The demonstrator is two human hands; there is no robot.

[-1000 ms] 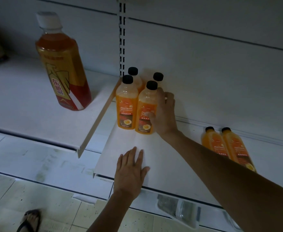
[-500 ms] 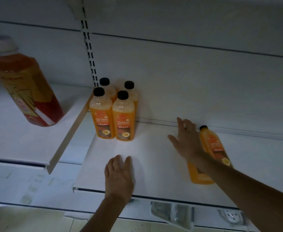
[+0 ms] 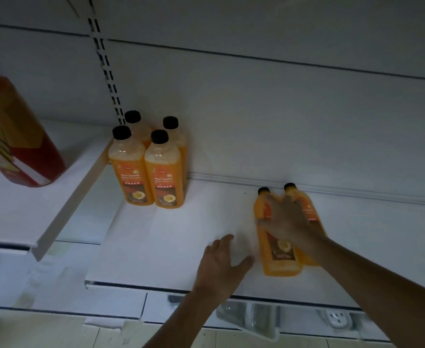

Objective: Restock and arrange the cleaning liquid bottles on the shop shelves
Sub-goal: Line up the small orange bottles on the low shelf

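Several orange floor cleaner bottles (image 3: 165, 173) with black caps stand upright in a tight block at the back left of the white shelf (image 3: 171, 237). Two more orange bottles (image 3: 280, 252) lie flat side by side to the right, caps toward the back wall. My right hand (image 3: 285, 219) lies over the upper part of both lying bottles, fingers spread and bent across them. My left hand (image 3: 220, 266) rests flat on the shelf just left of the lying pair, fingers straight, holding nothing.
A big orange-and-red bottle (image 3: 13, 136) stands on the neighbouring shelf at the left, behind a slanted shelf edge (image 3: 73, 204). A slotted upright (image 3: 106, 71) runs up the back wall. Clear plastic holders (image 3: 251, 320) sit under the shelf front.
My right hand left the standing bottles, crossed to the right and now covers the two lying bottles. My left hand slid right along the shelf. The view shifted right.
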